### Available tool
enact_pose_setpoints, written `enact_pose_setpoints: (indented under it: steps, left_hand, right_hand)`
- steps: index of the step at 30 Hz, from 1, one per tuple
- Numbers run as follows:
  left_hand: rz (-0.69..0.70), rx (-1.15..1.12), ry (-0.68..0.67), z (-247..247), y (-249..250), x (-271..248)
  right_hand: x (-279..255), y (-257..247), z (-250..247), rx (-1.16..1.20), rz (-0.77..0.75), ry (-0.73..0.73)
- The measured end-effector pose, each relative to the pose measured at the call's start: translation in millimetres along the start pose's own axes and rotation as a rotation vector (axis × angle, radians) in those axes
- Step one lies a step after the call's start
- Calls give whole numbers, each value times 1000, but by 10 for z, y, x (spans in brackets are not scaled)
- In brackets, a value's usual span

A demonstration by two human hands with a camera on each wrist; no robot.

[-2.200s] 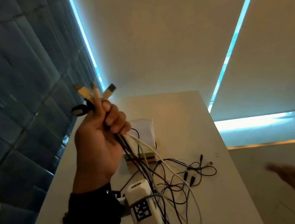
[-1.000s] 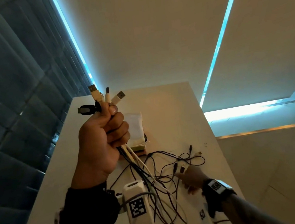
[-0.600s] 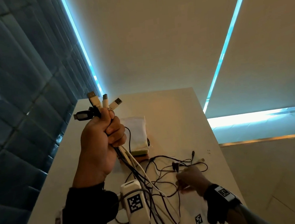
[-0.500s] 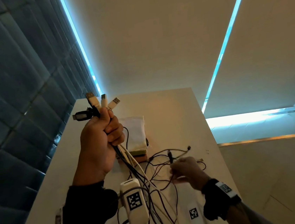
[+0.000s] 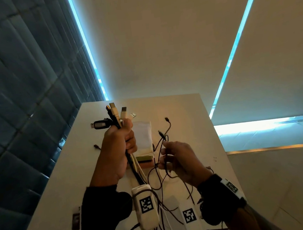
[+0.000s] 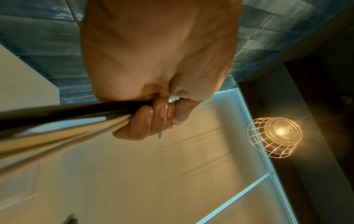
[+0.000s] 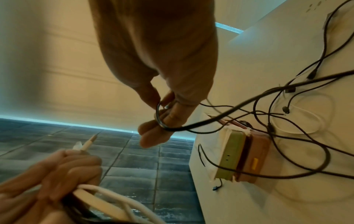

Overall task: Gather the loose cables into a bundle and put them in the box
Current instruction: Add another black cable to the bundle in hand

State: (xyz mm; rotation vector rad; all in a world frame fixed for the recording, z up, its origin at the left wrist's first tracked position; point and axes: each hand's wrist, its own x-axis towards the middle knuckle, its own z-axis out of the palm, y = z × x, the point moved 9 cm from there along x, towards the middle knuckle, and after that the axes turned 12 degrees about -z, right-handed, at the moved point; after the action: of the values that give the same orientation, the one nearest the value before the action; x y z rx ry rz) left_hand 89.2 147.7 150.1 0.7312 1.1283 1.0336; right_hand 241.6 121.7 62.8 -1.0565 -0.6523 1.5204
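Gathering partly done: left hand (image 5: 117,149) fists the plug ends of several USB cables (image 5: 116,117) above the table (image 5: 189,110); right hand (image 5: 178,157) pinches thin black leads (image 5: 165,132); tails trail loose; the box (image 5: 144,153) stands between the hands, unfilled.

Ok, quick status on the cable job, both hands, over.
Left hand grips the cable bundle, plugs up. Right hand pinches a thin black cable, lifted. Loose cables lie tangled around the box.
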Motion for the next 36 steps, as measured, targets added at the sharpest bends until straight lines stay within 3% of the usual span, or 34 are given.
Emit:
enact_pose_setpoints:
  steps: [4, 9, 16, 19, 24, 27, 30, 34, 36]
  left_hand:
    - [-10, 31, 18, -11, -24, -1]
    - [-35, 87, 35, -48, -80, 6]
    - [-112, 237, 169, -160, -318, 85]
    - [-88, 268, 137, -101, -323, 78]
    - [3, 305, 116, 27, -255, 25]
    - [64, 289, 191, -46, -181, -6]
    - [109, 260, 192, -43, -111, -49]
    - [172, 285, 249, -14, -50, -90]
    - [203, 318, 221, 20, -22, -94]
  right_hand:
    - [-48, 237, -79, -76, 161, 0]
    - [-8, 143, -115, -416, 32, -26]
    - [-58, -38, 152, -65, -120, -158]
    - [-75, -35, 259, 31, -120, -211]
    - [-162, 5, 439, -105, -92, -356]
    - [-135, -129, 383, -533, -214, -288]
    - [-136, -459, 304, -883, -524, -123]
    - [-181, -504, 636, -856, -615, -351]
    - [-184, -581, 663, -772, -659, -315]
